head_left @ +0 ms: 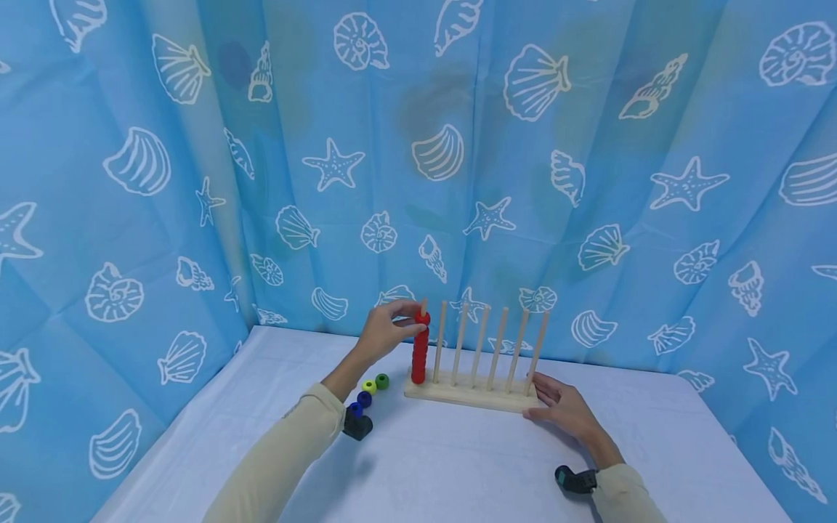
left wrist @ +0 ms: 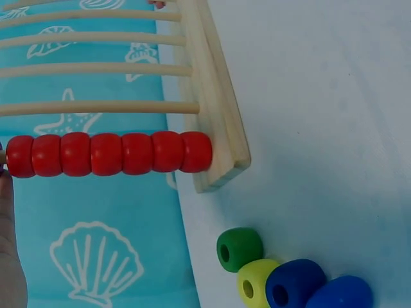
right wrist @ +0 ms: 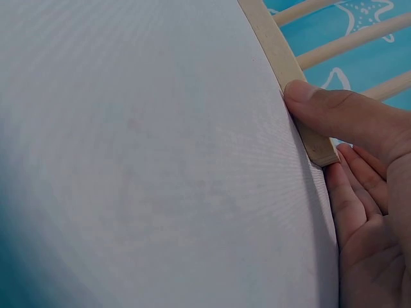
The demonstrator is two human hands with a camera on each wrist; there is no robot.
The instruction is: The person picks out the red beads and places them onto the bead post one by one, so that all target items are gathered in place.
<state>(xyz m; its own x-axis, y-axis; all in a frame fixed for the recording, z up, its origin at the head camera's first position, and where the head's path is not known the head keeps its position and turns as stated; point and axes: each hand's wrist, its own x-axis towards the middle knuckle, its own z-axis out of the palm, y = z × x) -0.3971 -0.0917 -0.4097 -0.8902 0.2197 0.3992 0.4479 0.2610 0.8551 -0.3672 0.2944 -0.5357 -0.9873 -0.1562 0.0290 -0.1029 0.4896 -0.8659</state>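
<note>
A wooden peg stand (head_left: pixel 471 394) with several upright pegs stands on the table. Its leftmost peg carries a stack of red beads (head_left: pixel 420 356), seen lying sideways as a row of red beads (left wrist: pixel 106 154) in the left wrist view. At the top of that peg, my left hand (head_left: pixel 386 333) pinches the uppermost red bead (head_left: pixel 423 318) between thumb and fingers. My right hand (head_left: pixel 566 408) grips the right end of the stand's base (right wrist: pixel 308 138), thumb on the front and fingers behind. Only a sliver of the left hand shows in the left wrist view.
Left of the stand, by the left forearm, lie a green bead (head_left: pixel 382 381), a yellow bead (head_left: pixel 370 387), a dark blue bead (head_left: pixel 364 399) and a blue bead (head_left: pixel 355 409). A white cloth (head_left: pixel 451 465) covers the table. Behind hangs a blue shell-patterned curtain (head_left: pixel 405 189).
</note>
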